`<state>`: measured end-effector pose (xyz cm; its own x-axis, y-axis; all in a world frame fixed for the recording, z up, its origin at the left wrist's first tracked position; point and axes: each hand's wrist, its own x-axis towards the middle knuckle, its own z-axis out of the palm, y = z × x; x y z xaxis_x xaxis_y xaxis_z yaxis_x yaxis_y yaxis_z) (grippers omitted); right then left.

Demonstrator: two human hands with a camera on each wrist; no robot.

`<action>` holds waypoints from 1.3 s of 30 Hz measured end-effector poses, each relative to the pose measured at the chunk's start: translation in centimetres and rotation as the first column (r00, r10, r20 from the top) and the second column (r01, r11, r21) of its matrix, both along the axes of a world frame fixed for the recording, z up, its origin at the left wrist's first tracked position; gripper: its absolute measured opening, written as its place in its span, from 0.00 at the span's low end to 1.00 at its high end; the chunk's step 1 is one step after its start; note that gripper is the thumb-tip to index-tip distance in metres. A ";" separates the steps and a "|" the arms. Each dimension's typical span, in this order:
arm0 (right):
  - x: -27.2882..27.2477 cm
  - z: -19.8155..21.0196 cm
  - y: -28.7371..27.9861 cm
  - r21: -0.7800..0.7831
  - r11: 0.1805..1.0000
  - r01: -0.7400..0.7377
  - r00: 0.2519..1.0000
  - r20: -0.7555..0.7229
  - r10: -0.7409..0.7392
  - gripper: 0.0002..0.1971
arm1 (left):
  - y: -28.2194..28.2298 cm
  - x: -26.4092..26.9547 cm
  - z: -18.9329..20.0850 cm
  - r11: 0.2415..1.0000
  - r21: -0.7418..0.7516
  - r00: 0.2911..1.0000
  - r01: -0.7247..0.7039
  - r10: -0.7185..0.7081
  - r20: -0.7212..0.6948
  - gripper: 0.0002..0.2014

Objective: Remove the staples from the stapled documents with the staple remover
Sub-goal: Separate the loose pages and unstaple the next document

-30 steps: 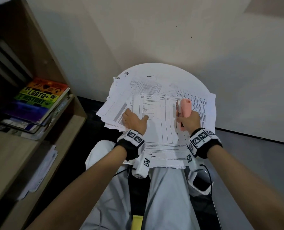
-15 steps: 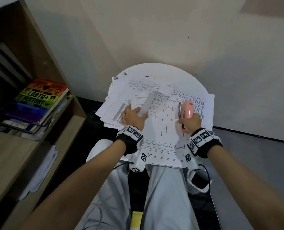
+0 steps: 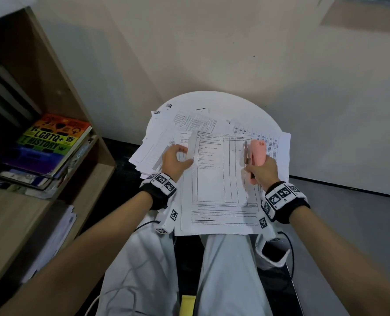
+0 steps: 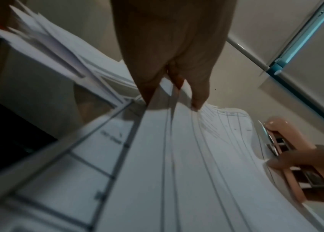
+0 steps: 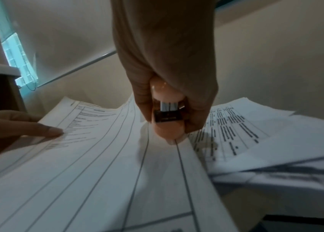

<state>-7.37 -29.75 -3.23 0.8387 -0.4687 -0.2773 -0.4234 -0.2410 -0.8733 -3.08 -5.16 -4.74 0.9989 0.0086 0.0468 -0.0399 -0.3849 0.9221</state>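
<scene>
Left hand [image 3: 178, 159] peeled top sheet [image 3: 216, 179] edge up at 9 o'clock, fingers pinching it. Right hand [image 3: 261, 168] clamped on remover [image 3: 257, 153]. Step: separating pages; next find staple, seat remover.

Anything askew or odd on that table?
Yes. The loose sheets are fanned crookedly, overhanging the left edge of the round table. The top document juts off the near edge over the lap, its left edge lifted by the left hand.

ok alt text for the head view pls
Seen from above, a right hand grips a pink stapler-shaped staple remover on a printed form, whose left edge the left hand lifts. Loose papers cover a round white table; a bookshelf stands left.
</scene>
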 end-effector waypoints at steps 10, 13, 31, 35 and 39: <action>1.3 -1.3 1.8 -0.215 0.977 0.000 0.983 -0.180 -0.040 0.19 | -3.3 -1.5 0.5 0.858 0.512 0.965 -0.048 0.173 -0.199 0.44; 1.3 -1.5 2.0 -0.244 0.969 -0.019 0.976 -0.217 -0.036 0.21 | -4.3 -1.6 1.4 0.862 0.493 0.910 -0.117 0.292 -0.295 0.48; 1.0 -1.8 1.5 -0.044 0.987 0.157 0.973 -0.162 -0.162 0.14 | -1.6 -1.3 0.5 0.984 0.148 0.961 -0.096 0.130 -0.245 0.38; 0.7 -1.4 1.4 0.009 0.989 0.148 0.975 -0.170 -0.144 0.14 | -1.7 -1.2 0.4 0.999 -0.001 0.974 -0.052 0.050 -0.221 0.29; -0.3 0.7 1.3 0.170 0.982 0.078 0.996 -0.046 -0.072 0.09 | -0.5 -0.9 1.3 0.982 -0.187 0.996 0.024 -0.040 -0.080 0.24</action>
<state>-7.65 -28.44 -2.57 0.7899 -0.4723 -0.3912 -0.4694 -0.0551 -0.8813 -3.94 -5.68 -3.39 0.9991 -0.0224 -0.0353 0.0299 -0.2064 0.9780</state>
